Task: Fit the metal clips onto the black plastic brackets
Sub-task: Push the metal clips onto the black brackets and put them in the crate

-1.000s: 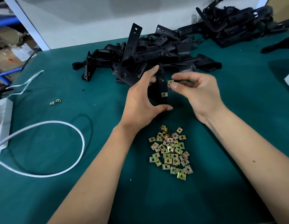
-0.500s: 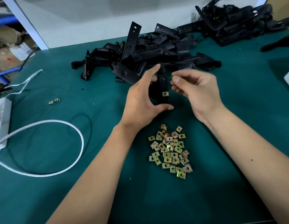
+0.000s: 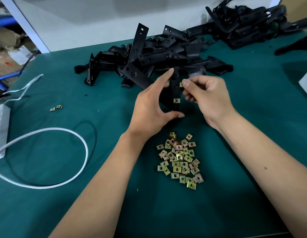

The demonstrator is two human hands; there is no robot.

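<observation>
A worker's left hand grips a black plastic bracket upright between forefinger on top and thumb underneath, just above the green desk. One metal clip already sits on the bracket's lower part. The right hand pinches a second clip between thumb and forefinger, holding it against the bracket's right edge near the top. Loose brass-coloured clips lie in a pile on the desk just in front of the wrists. Behind the hands, a heap of black brackets sprawls across the desk, with another heap at far right. Two stray clips and a looped white cable lie to the left.
</observation>
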